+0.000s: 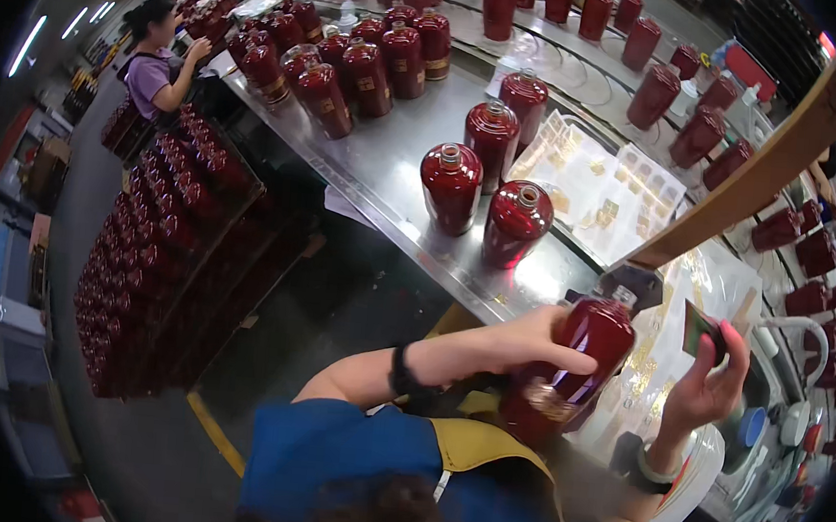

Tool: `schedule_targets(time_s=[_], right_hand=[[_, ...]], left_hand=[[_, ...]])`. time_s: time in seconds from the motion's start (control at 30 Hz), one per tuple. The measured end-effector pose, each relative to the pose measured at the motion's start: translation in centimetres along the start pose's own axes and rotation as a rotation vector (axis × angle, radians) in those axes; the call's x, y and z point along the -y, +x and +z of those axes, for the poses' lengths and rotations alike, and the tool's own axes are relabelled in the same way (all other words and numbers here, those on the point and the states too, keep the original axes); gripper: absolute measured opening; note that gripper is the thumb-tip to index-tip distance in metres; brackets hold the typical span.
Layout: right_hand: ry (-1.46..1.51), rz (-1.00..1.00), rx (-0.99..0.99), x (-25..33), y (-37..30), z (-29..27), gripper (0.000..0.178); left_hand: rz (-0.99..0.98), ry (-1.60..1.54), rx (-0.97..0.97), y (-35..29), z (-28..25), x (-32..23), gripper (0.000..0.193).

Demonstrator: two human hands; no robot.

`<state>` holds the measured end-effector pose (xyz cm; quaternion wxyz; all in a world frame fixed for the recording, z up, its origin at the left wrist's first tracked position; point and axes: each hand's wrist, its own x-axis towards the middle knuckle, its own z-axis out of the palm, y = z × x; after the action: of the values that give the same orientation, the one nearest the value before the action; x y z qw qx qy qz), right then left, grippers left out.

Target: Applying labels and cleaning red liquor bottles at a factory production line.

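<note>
My left hand (532,341) is wrapped around a dark red glass bottle (601,336), which leans in front of my chest with its neck up and away from me. A gold patch (549,401) shows low on its side. To the right of the bottle, my raised right hand (707,394) pinches a small, thin, dark green flat piece (697,330) between thumb and fingers, apart from the glass. Several red bottles (450,190) stand upright on the metal table (409,152) beyond my left hand. Sheets of gold decals (645,189) lie on a tray behind them.
A slanted wooden post (738,188) rises beyond the held bottle. Curving conveyor tracks (571,69) carry more red bottles. Crates of stacked bottles (159,250) stand at left, near a co-worker in a purple top (152,78). A blue cup (752,426) sits at right.
</note>
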<state>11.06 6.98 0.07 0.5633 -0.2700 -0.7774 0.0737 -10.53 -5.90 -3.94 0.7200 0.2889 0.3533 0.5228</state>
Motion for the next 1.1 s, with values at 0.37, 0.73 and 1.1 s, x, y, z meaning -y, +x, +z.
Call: schedule_targets(time_s=[0.37, 0.73, 1.1], right_hand=[[-0.19, 0.271, 0.178, -1.1, -4.6, -2.7, 0.018], [-0.282, 0.313, 0.285, 1.4, -4.8, -0.6, 0.017], [-0.381, 0.563, 0.242, 2.7, -6.9, -1.3, 0.017]], left_hand=[[1.04, 0.64, -1.393, -15.3, -18.4, -10.8, 0.056], [0.992, 0.849, -1.165, 6.5, -36.6, -18.1, 0.074], [1.014, 0.943, -1.381, 19.8, -40.6, -22.3, 0.09]])
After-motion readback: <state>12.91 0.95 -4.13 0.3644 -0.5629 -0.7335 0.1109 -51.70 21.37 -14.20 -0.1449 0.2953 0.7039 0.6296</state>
